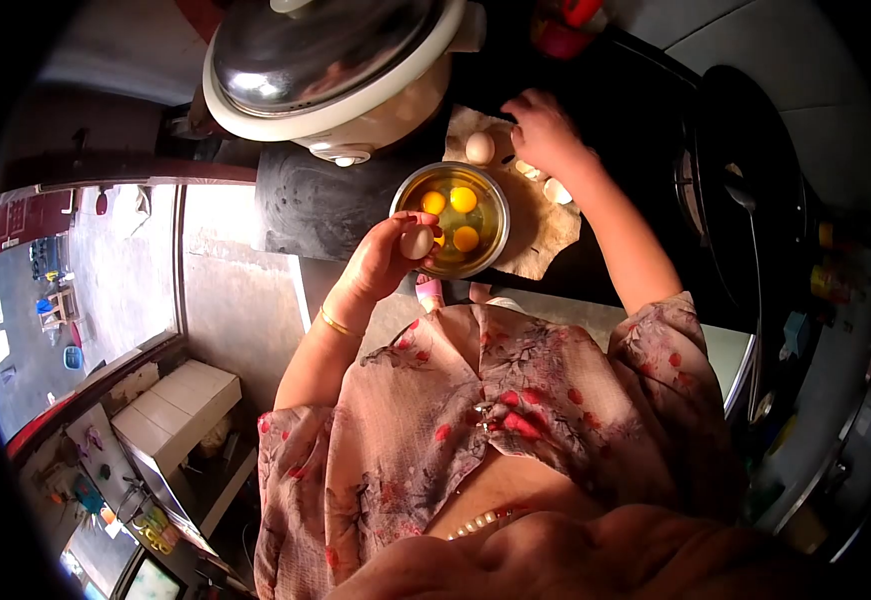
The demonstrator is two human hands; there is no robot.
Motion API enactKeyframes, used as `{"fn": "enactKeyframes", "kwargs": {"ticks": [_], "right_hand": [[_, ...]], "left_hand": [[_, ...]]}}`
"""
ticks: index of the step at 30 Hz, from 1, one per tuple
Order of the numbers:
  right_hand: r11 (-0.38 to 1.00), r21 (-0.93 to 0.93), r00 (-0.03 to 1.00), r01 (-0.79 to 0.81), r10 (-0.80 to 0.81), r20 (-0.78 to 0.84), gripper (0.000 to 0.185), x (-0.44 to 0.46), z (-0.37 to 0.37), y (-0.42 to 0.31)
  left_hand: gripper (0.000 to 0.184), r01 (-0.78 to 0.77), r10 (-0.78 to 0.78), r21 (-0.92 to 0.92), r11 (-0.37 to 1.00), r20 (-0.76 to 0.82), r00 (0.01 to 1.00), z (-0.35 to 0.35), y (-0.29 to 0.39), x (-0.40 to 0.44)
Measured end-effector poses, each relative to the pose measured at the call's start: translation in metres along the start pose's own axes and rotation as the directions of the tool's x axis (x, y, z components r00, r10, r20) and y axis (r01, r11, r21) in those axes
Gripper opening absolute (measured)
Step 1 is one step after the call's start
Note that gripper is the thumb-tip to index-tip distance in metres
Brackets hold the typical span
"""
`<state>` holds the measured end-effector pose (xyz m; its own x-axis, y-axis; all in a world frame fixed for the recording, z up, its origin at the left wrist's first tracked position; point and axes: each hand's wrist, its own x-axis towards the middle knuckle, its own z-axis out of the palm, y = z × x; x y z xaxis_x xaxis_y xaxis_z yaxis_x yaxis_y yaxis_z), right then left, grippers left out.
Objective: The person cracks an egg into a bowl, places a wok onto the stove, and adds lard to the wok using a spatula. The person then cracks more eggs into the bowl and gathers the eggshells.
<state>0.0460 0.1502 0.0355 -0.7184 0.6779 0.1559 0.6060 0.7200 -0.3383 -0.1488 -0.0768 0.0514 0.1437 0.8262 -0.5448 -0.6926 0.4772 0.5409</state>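
Observation:
A steel bowl stands on the counter with several egg yolks in clear egg white. At its near left rim, my left hand is closed around a pale egg; its far side is hidden by the fingers. My right hand is beyond the bowl to the right, above the edge of a brown sheet. Its thumb and fingers are apart, and I see nothing in them. Broken eggshells lie on the sheet below the right wrist. Another egg rests on the sheet behind the bowl.
A large cooker with a metal lid stands at the back left. To the right are a dark wok and a long-handled ladle. A red object sits at the back. White tiled ledge at lower left.

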Motion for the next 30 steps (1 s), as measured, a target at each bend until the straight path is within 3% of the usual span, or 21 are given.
{"fn": "enactKeyframes", "kwargs": {"ticks": [2,3,5,8,11,14,18,19,21,23,25,27,29,30], "right_hand": [[0.981,0.166,0.992,0.102,-0.111,0.051,0.026,0.004,0.011,-0.01],[0.991,0.13,0.984,0.013,-0.036,0.177,0.024,0.004,0.007,-0.028],[0.997,0.077,0.964,-0.031,0.01,0.265,0.023,0.006,0.023,-0.036],[0.991,0.035,0.948,-0.128,0.112,0.296,0.025,0.015,0.052,-0.034],[0.971,0.105,0.956,-0.216,0.189,0.225,0.027,0.017,0.061,-0.039],[0.953,0.098,0.914,-0.287,0.242,0.325,0.029,0.025,0.065,-0.035],[0.907,0.332,0.966,-0.258,0.235,0.107,0.034,0.015,0.058,-0.029],[0.787,0.539,0.954,-0.3,0.259,0.152,0.034,0.008,0.043,-0.035],[0.416,0.841,0.929,-0.347,0.276,0.246,0.034,-0.008,0.021,-0.044],[0.33,0.889,0.945,-0.317,0.188,0.268,0.034,-0.028,0.008,-0.061],[0.379,0.883,0.961,-0.276,0.133,0.243,0.035,-0.046,0.001,-0.074],[0.521,0.841,0.987,-0.144,0.135,0.086,0.037,-0.06,0.003,-0.092],[0.549,0.832,0.988,-0.077,0.153,-0.009,0.042,-0.073,0.008,-0.113],[0.695,0.719,0.985,-0.003,0.124,-0.116,0.043,-0.076,0.011,-0.118]], "left_hand": [[0.032,0.001,-0.001,-0.046,0.999,0.017,1.0,-0.003,-0.003,0.001],[0.031,0.0,0.001,-0.054,0.999,0.024,1.0,-0.005,-0.004,0.003],[0.03,-0.015,0.018,-0.062,0.998,0.044,0.999,-0.005,-0.005,0.003],[0.03,-0.046,0.049,-0.054,0.997,0.042,0.998,-0.003,-0.004,0.001],[0.033,-0.052,0.052,-0.028,0.998,-0.002,0.999,0.004,0.0,-0.002],[0.035,-0.06,0.061,-0.045,0.997,0.009,0.998,0.002,-0.001,-0.002],[0.032,-0.092,0.102,-0.083,0.992,0.125,0.987,-0.012,-0.01,0.009],[0.031,-0.111,0.125,-0.088,0.99,0.173,0.977,-0.014,-0.012,0.012],[0.031,-0.154,0.158,-0.052,0.987,0.096,0.983,-0.007,-0.012,0.01],[0.032,-0.155,0.158,-0.061,0.986,0.041,0.987,-0.004,-0.013,0.011],[0.033,-0.118,0.121,-0.118,0.986,0.012,0.993,-0.001,-0.013,0.016],[0.031,-0.108,0.109,-0.159,0.981,-0.001,0.994,-0.006,-0.021,0.024],[0.027,-0.099,0.102,-0.199,0.975,0.001,0.995,-0.006,-0.024,0.029],[0.023,-0.096,0.1,-0.219,0.971,0.007,0.995,-0.004,-0.024,0.031]]}}
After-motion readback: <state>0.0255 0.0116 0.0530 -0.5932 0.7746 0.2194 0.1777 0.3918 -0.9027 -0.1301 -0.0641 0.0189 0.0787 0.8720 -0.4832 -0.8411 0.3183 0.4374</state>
